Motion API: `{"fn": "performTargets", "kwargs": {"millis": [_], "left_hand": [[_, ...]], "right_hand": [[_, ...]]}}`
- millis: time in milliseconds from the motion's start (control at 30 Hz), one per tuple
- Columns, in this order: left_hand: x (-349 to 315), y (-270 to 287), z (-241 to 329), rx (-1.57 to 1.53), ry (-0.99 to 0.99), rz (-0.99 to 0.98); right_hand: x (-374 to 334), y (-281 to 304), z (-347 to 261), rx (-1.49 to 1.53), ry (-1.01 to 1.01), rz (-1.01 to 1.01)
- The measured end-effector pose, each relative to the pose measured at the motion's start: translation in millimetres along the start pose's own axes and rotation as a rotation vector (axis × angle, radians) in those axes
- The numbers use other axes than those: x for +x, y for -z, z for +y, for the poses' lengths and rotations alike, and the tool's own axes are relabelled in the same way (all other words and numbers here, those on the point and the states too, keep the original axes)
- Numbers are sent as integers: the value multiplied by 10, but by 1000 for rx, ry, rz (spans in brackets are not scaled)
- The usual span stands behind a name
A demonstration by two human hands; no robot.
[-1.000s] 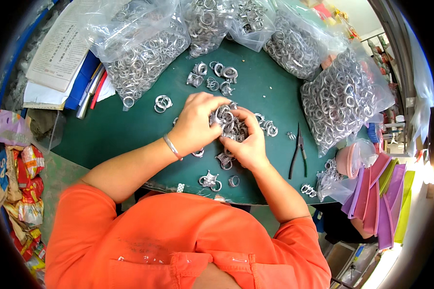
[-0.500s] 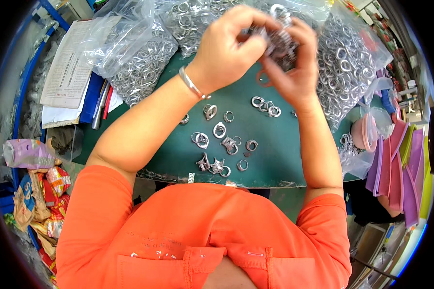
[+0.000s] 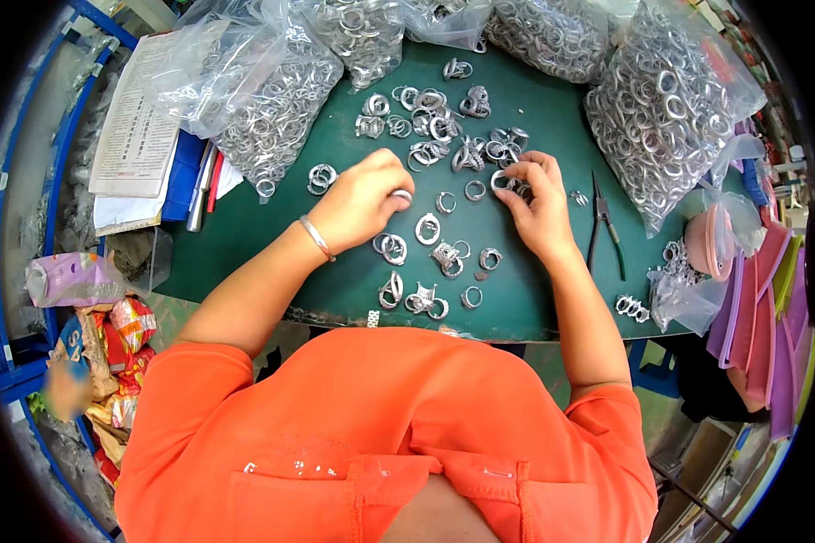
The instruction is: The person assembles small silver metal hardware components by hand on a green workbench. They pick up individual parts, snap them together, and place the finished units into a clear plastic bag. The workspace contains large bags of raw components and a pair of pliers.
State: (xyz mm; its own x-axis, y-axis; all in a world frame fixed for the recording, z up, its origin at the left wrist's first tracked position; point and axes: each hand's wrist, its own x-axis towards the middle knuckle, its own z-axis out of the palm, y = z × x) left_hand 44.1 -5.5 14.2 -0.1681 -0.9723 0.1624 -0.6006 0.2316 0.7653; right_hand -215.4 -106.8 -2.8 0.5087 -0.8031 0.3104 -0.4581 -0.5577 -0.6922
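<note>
The left hand [image 3: 362, 195] is bent above the green desk [image 3: 543, 118], and its thumb and curled forefinger pinch a small ring [image 3: 402, 194], which shows at the right side of this hand. The right hand [image 3: 536, 204] has its thumb and fingers brought together on a wide ring [image 3: 500, 182]; this ring is at the left side of the hand, facing the other hand. I cannot tell if it also touches the desk.

Between the two hands lie two single rings, a round ring [image 3: 474, 190] nearer to the right hand and a thin ring [image 3: 445, 202] about in the middle. Farther from the person, beyond the hands, there is a loose heap of rings [image 3: 433, 122]. Just beyond the right fingers is a cluster of rings [image 3: 507, 143]. Left of the left hand, near it, lies a pair of rings [image 3: 321, 178]. The pliers [image 3: 601, 210] are on the right of the right hand, apart from it.
</note>
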Motion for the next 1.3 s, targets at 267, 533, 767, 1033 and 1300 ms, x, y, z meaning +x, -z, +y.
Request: {"fn": "performTargets", "kwargs": {"millis": [267,533,767,1033,1300], "left_hand": [[74,269,137,-558,98,113],[-10,153,94,-420,294,34],[-48,156,85,-693,369,-31],[110,44,388,-303,-57,-54],[933,1265,353,-147,13,663]], "right_hand": [[134,139,-479,205,123,146],[-63,-206,-570,-247,286,-63],[-52,-200,-591,124,199,-20],[-131,-226,-803,722,-205,-99],[-43,-180,-710,214,104,-68]]}}
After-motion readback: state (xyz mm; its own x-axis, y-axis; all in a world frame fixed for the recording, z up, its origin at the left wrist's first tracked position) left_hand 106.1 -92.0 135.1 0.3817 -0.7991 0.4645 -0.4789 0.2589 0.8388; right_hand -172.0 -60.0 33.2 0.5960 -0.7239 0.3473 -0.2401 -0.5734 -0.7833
